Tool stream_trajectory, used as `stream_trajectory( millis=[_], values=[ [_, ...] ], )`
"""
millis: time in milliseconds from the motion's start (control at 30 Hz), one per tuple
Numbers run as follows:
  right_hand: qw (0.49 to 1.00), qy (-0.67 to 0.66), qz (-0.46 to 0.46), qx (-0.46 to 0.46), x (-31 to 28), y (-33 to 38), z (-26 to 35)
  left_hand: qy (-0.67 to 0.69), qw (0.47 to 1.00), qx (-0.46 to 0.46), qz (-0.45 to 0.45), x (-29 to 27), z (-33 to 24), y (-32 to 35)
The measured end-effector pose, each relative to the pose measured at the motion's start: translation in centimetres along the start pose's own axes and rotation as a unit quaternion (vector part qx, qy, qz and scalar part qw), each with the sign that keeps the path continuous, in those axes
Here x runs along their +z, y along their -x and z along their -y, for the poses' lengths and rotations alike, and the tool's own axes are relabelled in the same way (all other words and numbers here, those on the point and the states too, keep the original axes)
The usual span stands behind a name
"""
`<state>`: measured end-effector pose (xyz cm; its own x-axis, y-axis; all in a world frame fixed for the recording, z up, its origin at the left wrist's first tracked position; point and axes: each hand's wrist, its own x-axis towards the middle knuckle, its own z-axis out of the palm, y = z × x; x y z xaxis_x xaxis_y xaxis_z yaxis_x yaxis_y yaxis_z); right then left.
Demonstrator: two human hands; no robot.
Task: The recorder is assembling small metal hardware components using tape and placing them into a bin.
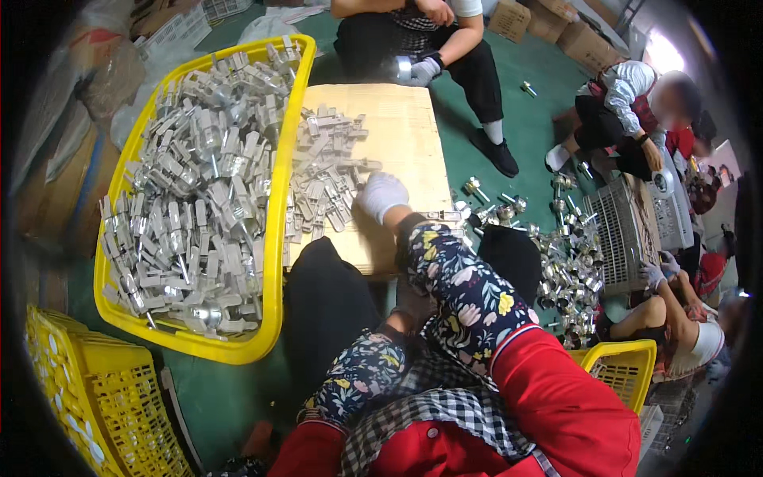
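My right hand (pixel 384 195), in a white glove, is over a pale board at the right edge of a loose pile of grey plastic clip-like pieces (pixel 318 195). Its fingers are curled down and closed; whatever they may hold is hidden. One grey piece (pixel 367 164) lies just beyond the knuckles. My left hand (pixel 412 306) is low between my knees, partly behind my right sleeve, and its fingers do not show. Left of the board stands a big yellow basket (pixel 274 262), heaped with clear and grey parts that have metal stems (pixel 211 167).
A yellow crate (pixel 119 381) with white-and-yellow pieces is at lower left. Metal stemmed parts (pixel 568 266) lie scattered on the green floor at right, near a grey crate (pixel 620 234). Across the board, a seated person's gloved hand (pixel 425 71) holds a shiny cylindrical part. Other people sit at right.
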<state>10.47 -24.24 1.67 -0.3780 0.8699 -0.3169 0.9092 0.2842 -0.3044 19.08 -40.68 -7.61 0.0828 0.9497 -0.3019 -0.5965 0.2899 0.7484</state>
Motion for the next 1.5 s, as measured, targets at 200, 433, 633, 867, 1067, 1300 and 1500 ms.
stream_trajectory(
  millis=[200,433,633,867,1067,1300,1500],
  values=[
    [0.982,0.083,0.008,-0.167,-7.8,3.0,-2.7,-0.164,0.973,0.080,-0.144,-1.5,2.4,-2.6],
    [0.949,-0.294,0.001,-0.113,-6.4,1.3,-14.6,-0.075,0.978,-0.071,-0.180,1.2,-2.6,-0.7],
    [0.876,-0.482,0.022,0.007,-3.7,0.1,-18.1,-0.103,0.970,-0.079,-0.205,0.8,-1.8,-1.1],
    [0.926,-0.376,0.033,-0.009,-3.2,-0.4,-19.4,-0.114,0.967,-0.083,-0.211,1.0,-2.0,-1.2],
    [0.924,-0.381,0.036,-0.013,-2.8,-0.6,-19.3,-0.076,0.973,-0.094,-0.195,1.0,-2.2,-1.2],
    [0.921,-0.388,0.039,-0.003,-2.8,-0.7,-18.9,-0.080,0.973,-0.101,-0.190,0.6,-1.9,-1.3],
    [0.925,-0.379,0.030,-0.003,-2.4,-1.0,-19.1,-0.079,0.975,-0.095,-0.184,0.4,-1.7,-1.2]
  ],
)
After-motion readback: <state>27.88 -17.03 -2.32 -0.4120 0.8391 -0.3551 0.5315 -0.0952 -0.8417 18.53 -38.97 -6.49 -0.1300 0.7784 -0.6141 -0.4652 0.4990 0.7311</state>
